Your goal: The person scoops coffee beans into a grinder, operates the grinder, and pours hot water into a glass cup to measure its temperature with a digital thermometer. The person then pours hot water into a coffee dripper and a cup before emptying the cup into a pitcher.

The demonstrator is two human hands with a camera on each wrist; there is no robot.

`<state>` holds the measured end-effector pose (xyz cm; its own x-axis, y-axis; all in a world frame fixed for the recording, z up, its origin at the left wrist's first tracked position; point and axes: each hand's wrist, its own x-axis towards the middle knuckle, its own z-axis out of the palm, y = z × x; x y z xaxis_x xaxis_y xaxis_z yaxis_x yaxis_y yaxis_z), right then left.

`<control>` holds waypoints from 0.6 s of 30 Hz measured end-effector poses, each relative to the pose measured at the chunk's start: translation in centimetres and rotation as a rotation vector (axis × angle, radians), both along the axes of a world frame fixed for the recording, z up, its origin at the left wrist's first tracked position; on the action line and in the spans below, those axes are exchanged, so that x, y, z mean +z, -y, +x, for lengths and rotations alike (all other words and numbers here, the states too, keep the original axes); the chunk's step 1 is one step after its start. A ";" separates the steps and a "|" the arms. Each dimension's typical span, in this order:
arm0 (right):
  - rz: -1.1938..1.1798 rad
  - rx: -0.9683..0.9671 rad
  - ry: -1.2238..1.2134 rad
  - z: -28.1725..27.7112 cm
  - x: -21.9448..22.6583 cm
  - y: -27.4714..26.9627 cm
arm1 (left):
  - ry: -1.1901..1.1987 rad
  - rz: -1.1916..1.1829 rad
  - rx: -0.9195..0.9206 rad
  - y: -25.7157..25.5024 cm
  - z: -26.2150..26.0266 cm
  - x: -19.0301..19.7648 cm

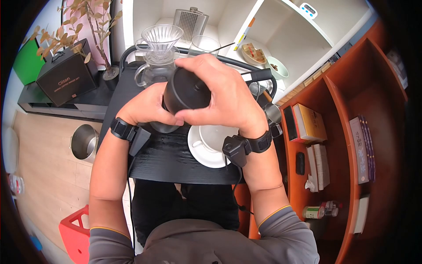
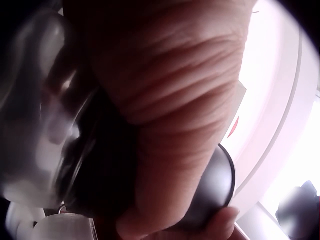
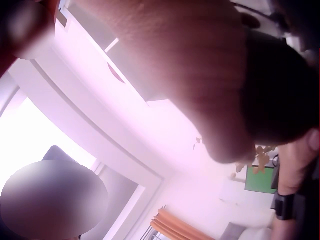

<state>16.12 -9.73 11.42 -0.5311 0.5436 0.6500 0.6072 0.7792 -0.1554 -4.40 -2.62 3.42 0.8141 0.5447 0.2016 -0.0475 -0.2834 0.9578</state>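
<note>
Both hands hold a black coffee grinder [image 1: 187, 94] up over the black table [image 1: 162, 163]. Its rounded top has a small knob in the middle. My left hand [image 1: 145, 105] grips it from the left, thumb across the near side. My right hand [image 1: 226, 94] curls around the top from the right, with fingers over the far side and thumb along the near rim. In the left wrist view a clear part shows beside the dark body, and the smooth black top [image 2: 212, 185] curves out past the hand. A black handle [image 1: 259, 75] with a silver end sticks out behind the right hand.
A white cup [image 1: 215, 136] on a saucer [image 1: 198, 156] stands close below the right wrist. Behind the hands are a glass dripper [image 1: 161, 37] on a glass server [image 1: 160, 70], and a drinking glass [image 1: 205, 44]. Shelves [image 1: 334, 132] line the right side; a metal bucket [image 1: 84, 141] stands on the floor.
</note>
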 end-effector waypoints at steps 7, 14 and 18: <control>-0.216 -0.370 -0.045 -0.2 0.4 1.2 | -0.016 0.073 0.109 0.9 0.5 0.8; -0.092 0.009 0.002 0.5 0.3 0.2 | 0.012 -0.062 -0.087 -0.3 0.0 -0.5; -0.194 -0.196 -0.035 0.0 0.5 1.1 | -0.017 -0.062 -0.026 0.7 0.2 0.6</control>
